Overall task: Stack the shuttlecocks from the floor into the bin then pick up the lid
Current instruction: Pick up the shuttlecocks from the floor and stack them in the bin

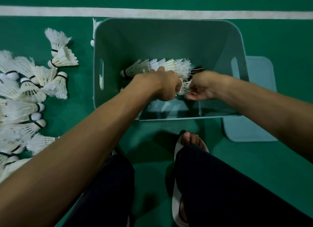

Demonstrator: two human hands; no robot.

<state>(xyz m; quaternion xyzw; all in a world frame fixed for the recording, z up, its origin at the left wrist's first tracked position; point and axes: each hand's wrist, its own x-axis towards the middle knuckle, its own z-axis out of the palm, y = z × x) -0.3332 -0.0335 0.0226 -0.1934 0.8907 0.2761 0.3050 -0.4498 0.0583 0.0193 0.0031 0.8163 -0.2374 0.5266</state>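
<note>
Shuttlecocks heaped on green court floor; both hands gripping nested stack inside bin.

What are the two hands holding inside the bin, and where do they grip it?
Both hands, left and right, hold a nested row of shuttlecocks by its feathered end, inside the bin.

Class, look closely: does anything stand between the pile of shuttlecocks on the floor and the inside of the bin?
Only the bin's own left wall. The floor pile lies outside it, so each shuttlecock must be lifted over the rim. The top is open; the lid lies on the bin's right.
</note>
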